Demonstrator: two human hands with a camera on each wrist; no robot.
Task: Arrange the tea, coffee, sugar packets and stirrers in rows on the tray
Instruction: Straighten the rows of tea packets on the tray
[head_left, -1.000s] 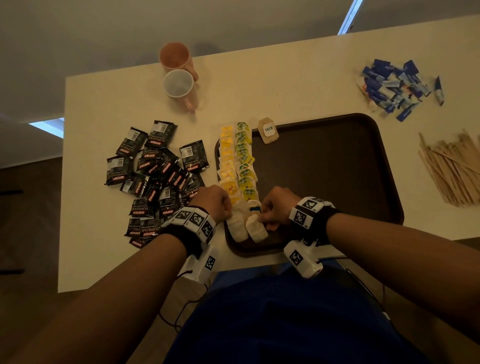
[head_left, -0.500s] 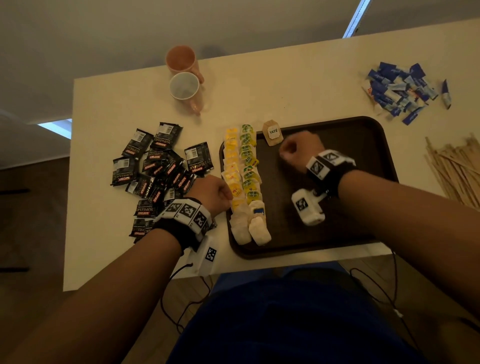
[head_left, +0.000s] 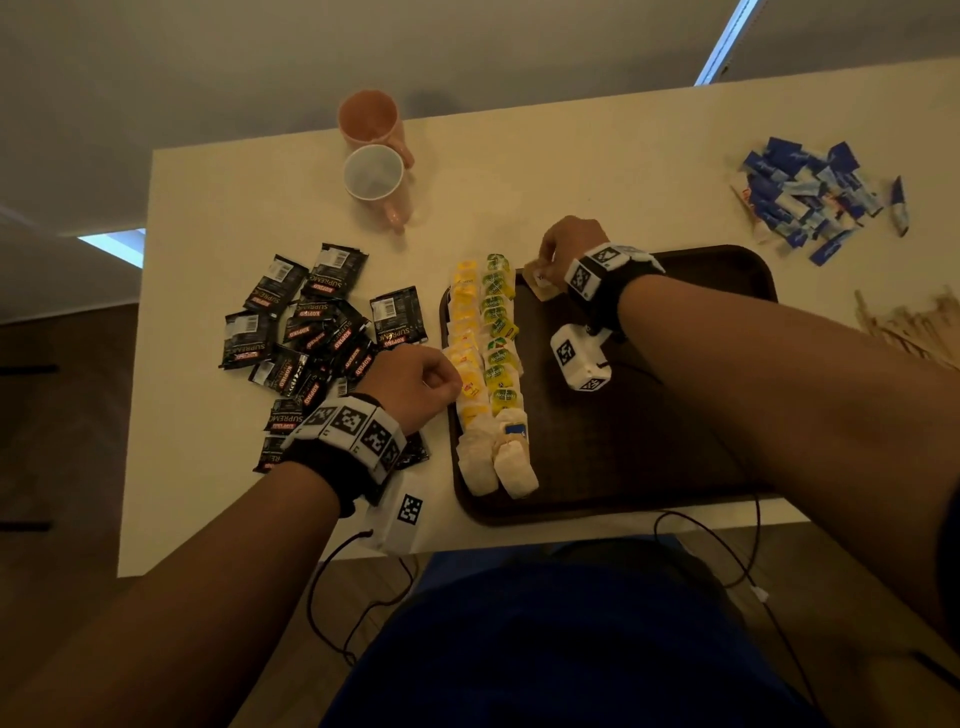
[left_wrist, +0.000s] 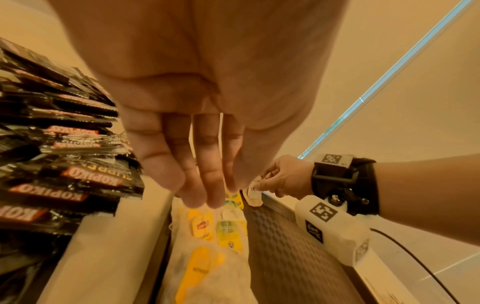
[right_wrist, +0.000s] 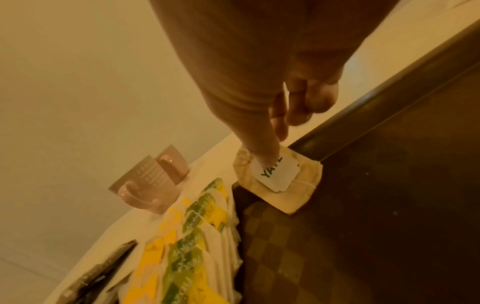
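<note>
A dark brown tray carries two columns of tea bags along its left side, yellow tags beside green tags, with plain white bags at the near end. A tan tea bag with a white "YATE" tag leans on the tray's far rim. My right hand pinches it at the tag. My left hand hovers at the tray's left edge, its fingers loosely curled and holding nothing. Black coffee packets lie heaped left of the tray.
Blue sugar packets are piled at the far right of the table, with wooden stirrers below them at the right edge. Two pink mugs stand at the far left-centre. Cables hang off the near table edge. The tray's right part is bare.
My right hand has left the near end of the tea bag columns, travelled to the tray's far rim and taken hold of the tan tea bag. The left hand has barely shifted.
</note>
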